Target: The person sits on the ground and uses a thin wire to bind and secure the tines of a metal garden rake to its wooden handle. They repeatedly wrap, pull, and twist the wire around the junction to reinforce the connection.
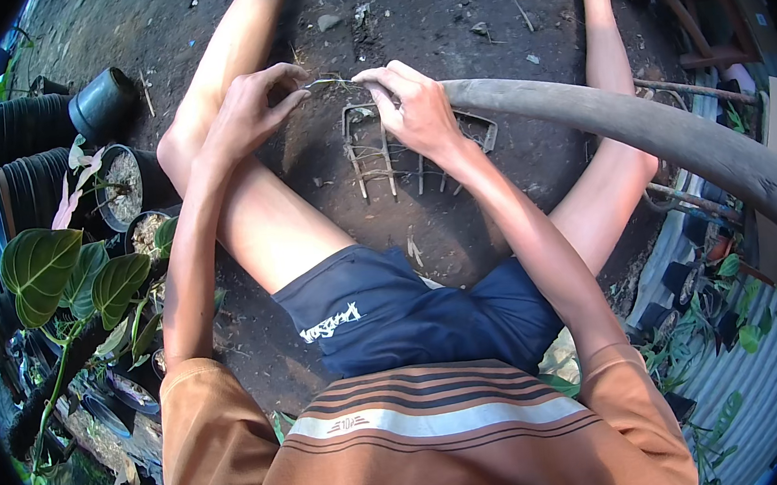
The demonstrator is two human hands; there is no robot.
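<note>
A: Holding what, and where?

B: Upper middle of the frame: a thin, pale wire (331, 81), pinched at its left by thumb and fingertips of the left hand (251, 110), and at its right likewise by the right hand (413, 112). Cannot tell of any further length behind the right fingers.

A: Lying which way?

B: Nearly level, left to right, slightly bowed across the small gap between both hands. Neither hand nearer; touching both.

A: And around it?

B: Just below, on dark soil (430, 11): a metal rake head (387, 153), tines toward the bottom of the frame, nearer to the right hand and partly covered by it. From behind that hand, a grey wooden handle (640, 117), curving out to the right edge. Cannot tell whether joined to the rake head.

A: Any open room?

B: Mostly upward, toward the top edge, between left leg (235, 45) and right leg (610, 49). Tighter at left, with black pots (102, 102) beyond the knee; blocked rightward by the handle.
</note>
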